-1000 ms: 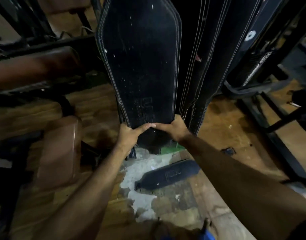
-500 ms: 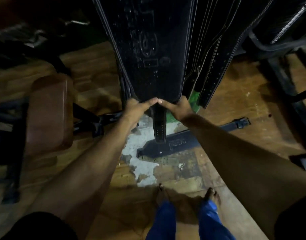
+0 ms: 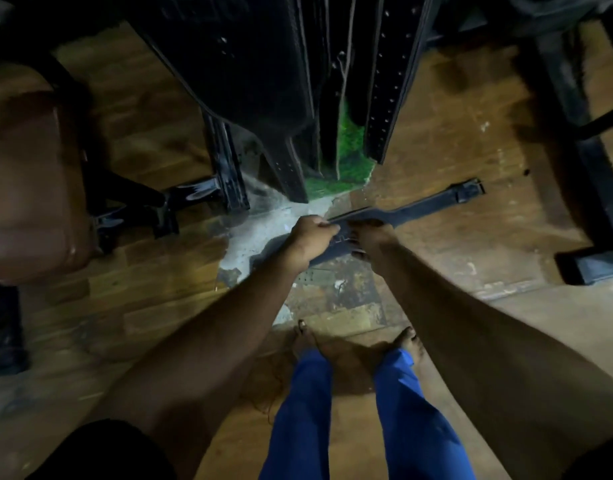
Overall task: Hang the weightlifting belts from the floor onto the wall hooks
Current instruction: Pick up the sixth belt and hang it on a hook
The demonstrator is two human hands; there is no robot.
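A dark weightlifting belt [image 3: 412, 211] lies on the floor, its buckle end pointing to the right. My left hand [image 3: 310, 237] grips the belt's wide middle part with curled fingers. Just right of it, my right hand [image 3: 372, 240] also holds the belt. Several black belts [image 3: 263, 71] hang side by side from above, and their lower ends reach almost to the floor behind my hands. The wall hooks are out of view.
A brown padded bench [image 3: 31, 188] on a black metal frame [image 3: 201, 195] stands at the left. Black machine frames [image 3: 592, 168] stand at the right. The wooden floor has a worn grey patch [image 3: 249, 237]. My bare feet [image 3: 353, 351] stand just below the belt.
Both hands let go of the lower edge of the hanging belt and dropped to the belt on the floor, which they now grip. The view tilted further down.
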